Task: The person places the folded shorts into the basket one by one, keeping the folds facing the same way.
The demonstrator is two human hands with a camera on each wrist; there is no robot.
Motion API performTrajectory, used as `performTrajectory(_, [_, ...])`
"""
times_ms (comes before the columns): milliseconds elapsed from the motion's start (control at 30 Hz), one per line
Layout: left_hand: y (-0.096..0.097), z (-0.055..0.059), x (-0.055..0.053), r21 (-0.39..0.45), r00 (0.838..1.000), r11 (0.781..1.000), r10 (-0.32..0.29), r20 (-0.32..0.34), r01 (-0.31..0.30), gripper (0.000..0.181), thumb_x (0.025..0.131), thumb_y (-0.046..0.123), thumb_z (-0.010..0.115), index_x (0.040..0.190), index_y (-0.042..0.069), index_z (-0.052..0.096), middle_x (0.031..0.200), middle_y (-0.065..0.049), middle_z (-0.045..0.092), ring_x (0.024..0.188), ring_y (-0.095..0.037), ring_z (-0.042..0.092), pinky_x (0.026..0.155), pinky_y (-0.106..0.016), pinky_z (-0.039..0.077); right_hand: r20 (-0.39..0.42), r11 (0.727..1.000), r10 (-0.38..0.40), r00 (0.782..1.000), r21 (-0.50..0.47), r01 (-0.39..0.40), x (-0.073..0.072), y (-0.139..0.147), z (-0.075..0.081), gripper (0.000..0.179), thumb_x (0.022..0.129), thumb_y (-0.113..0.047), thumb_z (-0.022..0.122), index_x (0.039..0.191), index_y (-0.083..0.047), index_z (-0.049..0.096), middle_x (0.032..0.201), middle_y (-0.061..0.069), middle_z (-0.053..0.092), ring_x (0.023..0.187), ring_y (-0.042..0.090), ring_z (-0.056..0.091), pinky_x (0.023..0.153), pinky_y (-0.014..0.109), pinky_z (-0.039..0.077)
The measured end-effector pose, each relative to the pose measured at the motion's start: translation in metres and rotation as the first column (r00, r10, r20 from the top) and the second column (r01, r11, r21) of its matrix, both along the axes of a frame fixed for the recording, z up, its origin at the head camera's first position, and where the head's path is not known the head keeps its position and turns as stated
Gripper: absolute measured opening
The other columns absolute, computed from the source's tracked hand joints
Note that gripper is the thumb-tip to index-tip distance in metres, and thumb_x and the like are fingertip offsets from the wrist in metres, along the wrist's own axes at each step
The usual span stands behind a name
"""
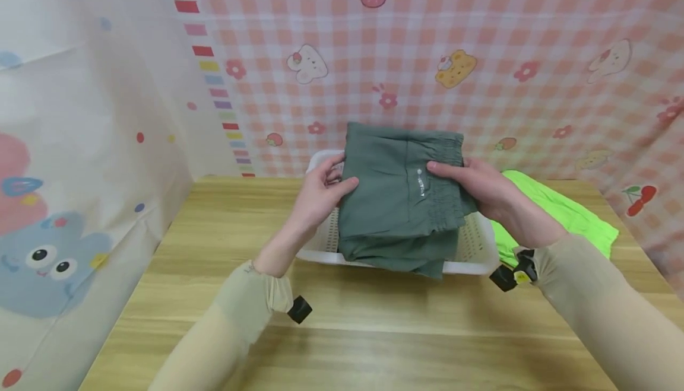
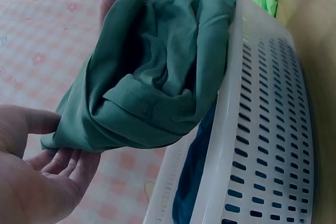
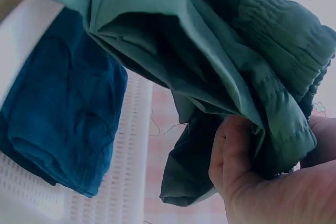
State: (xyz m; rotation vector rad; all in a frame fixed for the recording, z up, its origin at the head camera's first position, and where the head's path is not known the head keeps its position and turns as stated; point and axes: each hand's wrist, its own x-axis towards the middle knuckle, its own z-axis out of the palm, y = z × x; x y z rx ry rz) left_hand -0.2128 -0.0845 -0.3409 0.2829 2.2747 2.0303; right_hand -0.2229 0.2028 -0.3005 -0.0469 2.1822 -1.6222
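Over the white plastic basket [image 1: 470, 266], my two hands hold a folded pair of grey-green pants [image 1: 382, 189] with a gathered elastic band and small white lettering. My left hand [image 1: 320, 192] pinches the left edge, thumb on top and fingers underneath, as the left wrist view shows at the fabric's corner [image 2: 79, 135]. At the elastic side, my right hand [image 1: 488, 189] grips the folded layers, its thumb near the lettering. The lower layers hang loosely and overlap the basket's front rim in the head view. Inside the basket lies a folded blue garment [image 3: 65, 98], hidden from the head camera.
A bright lime-green garment [image 1: 566, 213] lies on the wooden table [image 1: 342, 331], right of the basket and partly behind my right forearm. A pink checked cloth [image 1: 342, 47] hangs behind the table, and a white patterned cloth [image 1: 80, 112] hangs at the left.
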Motion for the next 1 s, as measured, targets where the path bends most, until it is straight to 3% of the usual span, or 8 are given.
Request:
performTrajectory(167, [0.001, -0.004, -0.007, -0.001, 1.0, 1.0, 0.016, -0.023, -0.016, 0.062, 0.1, 0.001, 0.063, 0.159, 0.006, 0.044, 0.134, -0.031, 0.068, 0.11, -0.027, 0.074, 0.088, -0.027, 0.061, -0.021, 0.999, 0.01, 1.0, -0.036, -0.01, -0.009, -0.003, 0.004, 0.037, 0.107, -0.036, 0.059, 0.134, -0.014, 0.049, 0.093, -0.02, 0.075, 0.089, 0.0, 0.075, 0.085, 0.023, 0.063])
performTrajectory(300, [0.005, -0.008, -0.011, -0.035, 0.998, 0.999, 0.039, -0.047, -0.041, 0.061, 0.1, 0.0, 0.063, 0.158, 0.003, 0.044, 0.134, -0.03, 0.069, 0.117, -0.037, 0.073, 0.097, -0.037, 0.062, -0.027, 1.0, 0.026, 0.999, 0.006, -0.025, -0.014, 0.0, 0.002, 0.048, 0.107, -0.038, 0.06, 0.144, -0.011, 0.044, 0.099, -0.02, 0.071, 0.093, -0.001, 0.072, 0.087, 0.021, 0.061])
performTrajectory(467, [0.009, -0.01, -0.014, -0.069, 0.999, 0.997, 0.032, -0.03, -0.034, 0.062, 0.101, -0.001, 0.061, 0.16, 0.003, 0.042, 0.135, -0.029, 0.069, 0.117, -0.04, 0.072, 0.099, -0.043, 0.062, -0.032, 0.996, 0.044, 0.999, 0.074, -0.042, -0.02, 0.001, -0.002, 0.064, 0.107, -0.04, 0.059, 0.155, -0.004, 0.037, 0.109, -0.016, 0.065, 0.098, -0.003, 0.067, 0.091, 0.018, 0.057])
performTrajectory(600, [0.008, -0.006, -0.017, -0.116, 1.0, 0.993, 0.014, 0.015, -0.013, 0.062, 0.101, 0.002, 0.061, 0.16, 0.005, 0.042, 0.137, -0.027, 0.069, 0.125, -0.037, 0.069, 0.102, -0.043, 0.061, -0.024, 0.993, 0.054, 0.998, 0.105, -0.051, -0.025, 0.002, -0.003, 0.062, 0.107, -0.039, 0.058, 0.152, 0.0, 0.04, 0.117, -0.01, 0.061, 0.101, -0.003, 0.063, 0.092, 0.017, 0.055])
performTrajectory(700, [0.007, -0.004, -0.02, -0.176, 0.999, 0.984, 0.01, 0.046, -0.002, 0.06, 0.101, 0.003, 0.062, 0.158, 0.005, 0.045, 0.137, -0.024, 0.07, 0.122, -0.032, 0.07, 0.093, -0.034, 0.062, -0.013, 0.992, 0.055, 0.998, 0.114, -0.053, -0.026, 0.001, -0.005, 0.051, 0.106, -0.033, 0.057, 0.142, 0.001, 0.047, 0.116, -0.008, 0.06, 0.101, -0.001, 0.06, 0.092, 0.017, 0.053])
performTrajectory(867, [0.005, -0.004, -0.025, -0.239, 0.996, 0.971, 0.005, 0.084, 0.016, 0.058, 0.1, 0.003, 0.064, 0.156, 0.005, 0.048, 0.132, -0.025, 0.07, 0.1, -0.02, 0.068, 0.07, -0.019, 0.055, 0.014, 0.984, 0.063, 0.998, 0.165, -0.064, -0.028, 0.0, -0.011, 0.039, 0.104, -0.028, 0.054, 0.128, 0.003, 0.054, 0.106, -0.009, 0.061, 0.095, 0.0, 0.059, 0.088, 0.018, 0.054])
performTrajectory(1000, [0.004, -0.008, -0.027, -0.296, 0.996, 0.955, 0.007, 0.094, 0.021, 0.059, 0.1, 0.004, 0.065, 0.157, 0.004, 0.047, 0.136, -0.025, 0.066, 0.106, -0.021, 0.065, 0.069, -0.019, 0.054, 0.024, 0.977, 0.081, 0.996, 0.198, -0.085, -0.03, -0.001, -0.018, 0.042, 0.103, -0.026, 0.054, 0.13, 0.006, 0.053, 0.103, -0.009, 0.063, 0.092, -0.001, 0.061, 0.084, 0.017, 0.055])
